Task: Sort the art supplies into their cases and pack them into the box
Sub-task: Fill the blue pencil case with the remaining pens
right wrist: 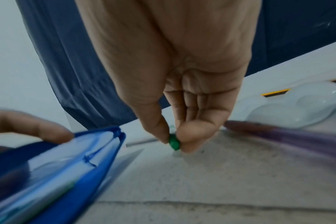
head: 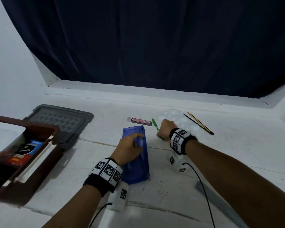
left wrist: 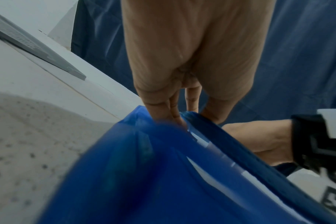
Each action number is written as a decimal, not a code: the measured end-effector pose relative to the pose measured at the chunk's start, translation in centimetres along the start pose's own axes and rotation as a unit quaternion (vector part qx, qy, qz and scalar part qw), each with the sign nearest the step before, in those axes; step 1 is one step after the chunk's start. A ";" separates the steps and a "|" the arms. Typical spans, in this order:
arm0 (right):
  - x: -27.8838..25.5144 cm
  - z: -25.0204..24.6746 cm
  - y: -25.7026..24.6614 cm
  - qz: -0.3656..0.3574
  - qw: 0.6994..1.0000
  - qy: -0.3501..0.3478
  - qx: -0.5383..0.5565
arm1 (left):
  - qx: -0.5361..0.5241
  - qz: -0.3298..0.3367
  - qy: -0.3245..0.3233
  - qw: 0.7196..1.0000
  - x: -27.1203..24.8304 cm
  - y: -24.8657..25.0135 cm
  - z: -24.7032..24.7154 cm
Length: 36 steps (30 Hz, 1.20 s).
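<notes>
Head: left hand [head: 130, 147] holds blue pouch [head: 136, 163] mouth apart, centre-near on table; right hand [head: 165, 129] pinches green pen [head: 155, 128] just right, presumably for insertion.
Left wrist: fingers [left wrist: 163, 109] curled on pouch rim.
Right wrist: thumb and forefinger closed on pen.

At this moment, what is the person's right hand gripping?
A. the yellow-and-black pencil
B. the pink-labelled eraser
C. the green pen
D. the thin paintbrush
C: the right hand pinches the green pen between thumb and fingers, as the right wrist view shows, while the pencil, paintbrush and eraser lie untouched on the table.
</notes>
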State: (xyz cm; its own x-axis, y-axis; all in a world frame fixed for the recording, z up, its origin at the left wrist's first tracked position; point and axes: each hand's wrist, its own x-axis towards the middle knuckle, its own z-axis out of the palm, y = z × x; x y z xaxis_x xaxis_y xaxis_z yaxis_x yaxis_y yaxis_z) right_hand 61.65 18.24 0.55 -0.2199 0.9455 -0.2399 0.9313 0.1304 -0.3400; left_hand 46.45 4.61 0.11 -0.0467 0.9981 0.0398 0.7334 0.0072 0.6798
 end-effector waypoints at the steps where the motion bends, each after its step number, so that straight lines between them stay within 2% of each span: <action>1: -0.2 -0.2 0.2 -0.008 1.000 -0.011 0.000 | 0.001 -0.002 -0.003 1.000 0.0 0.0 0.1; 4: -1.7 -1.7 1.8 -0.019 0.999 -0.041 0.010 | -0.008 -0.008 -0.009 1.000 0.2 0.0 0.3; 8: -5.0 -3.9 5.3 -0.011 0.999 -0.039 -0.014 | -0.026 0.004 -0.019 0.999 0.0 0.4 1.0; 14: -8.2 -3.1 8.8 0.024 0.996 -0.070 -0.048 | -0.049 0.015 -0.042 0.998 0.3 1.8 2.5; 22: -8.4 -2.2 8.4 0.022 0.995 -0.021 -0.096 | -0.032 0.037 -0.064 0.997 1.3 2.8 3.7; 28: -7.9 -3.1 7.9 0.015 0.991 -0.083 -0.109 | -0.028 0.042 -0.062 0.997 1.5 2.9 3.9; 32: -7.7 -2.6 6.8 0.002 0.996 -0.055 -0.072 | -0.029 0.043 -0.059 0.997 1.4 2.9 4.0; 36: -7.8 -2.0 5.5 -0.018 0.994 -0.072 -0.078 | -0.024 0.046 -0.055 0.997 1.6 2.6 3.8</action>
State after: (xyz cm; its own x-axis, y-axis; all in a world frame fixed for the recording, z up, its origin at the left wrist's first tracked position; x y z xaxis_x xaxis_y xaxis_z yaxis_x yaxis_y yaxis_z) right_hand 69.07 12.12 2.34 -0.2822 0.8886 -0.3616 0.9535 0.2183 -0.2077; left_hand 50.89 6.48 -0.86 0.0960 0.9950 0.0259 0.6983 -0.0859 0.7106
